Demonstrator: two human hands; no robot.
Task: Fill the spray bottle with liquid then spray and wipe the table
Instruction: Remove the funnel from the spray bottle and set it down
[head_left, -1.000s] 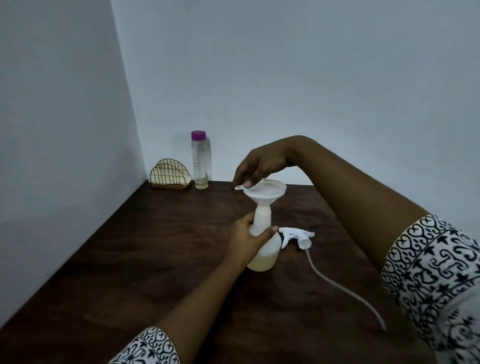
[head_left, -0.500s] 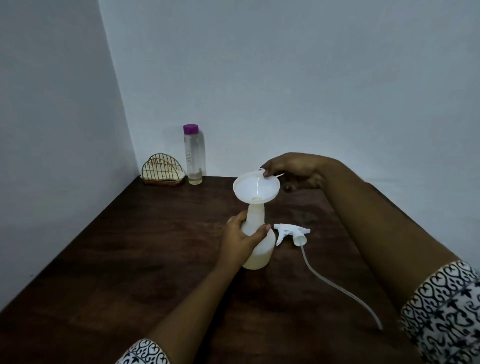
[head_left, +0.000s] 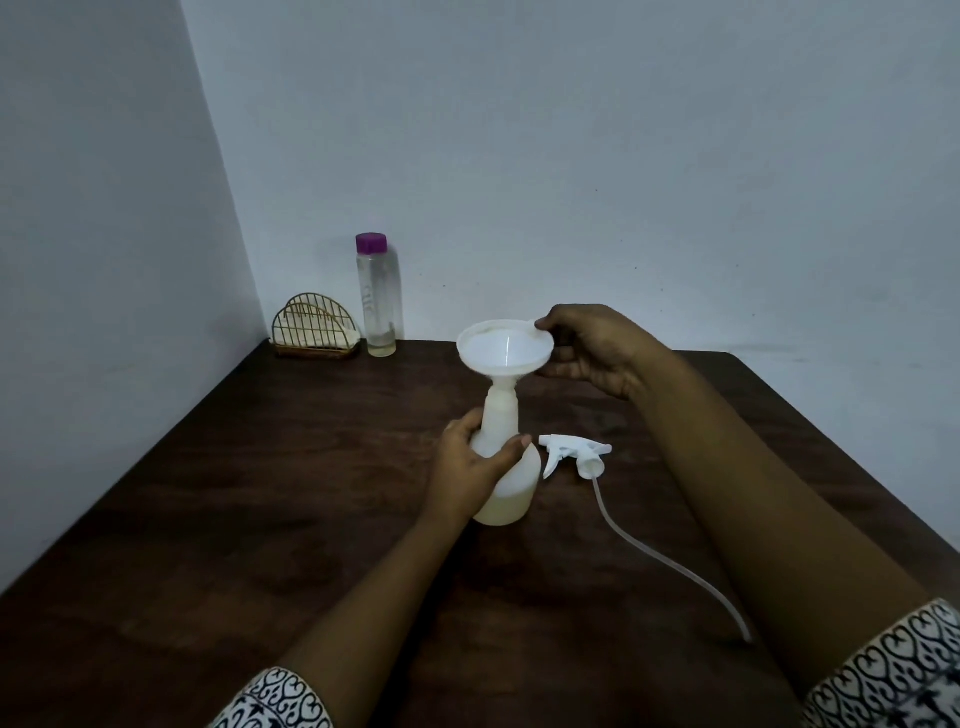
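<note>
Spray bottle upright mid-tabletop, pale liquid in the bottom part. Left hand wrapped around its shoulder and neck. White funnel seated in the bottle mouth; right hand pinching the funnel rim at its tab. Trigger head lies just right of the bottle, dip tube trailing toward the near right. Clear bottle with purple cap and wire holder at the back-left corner. Faint print on the clear bottle, unreadable.
</note>
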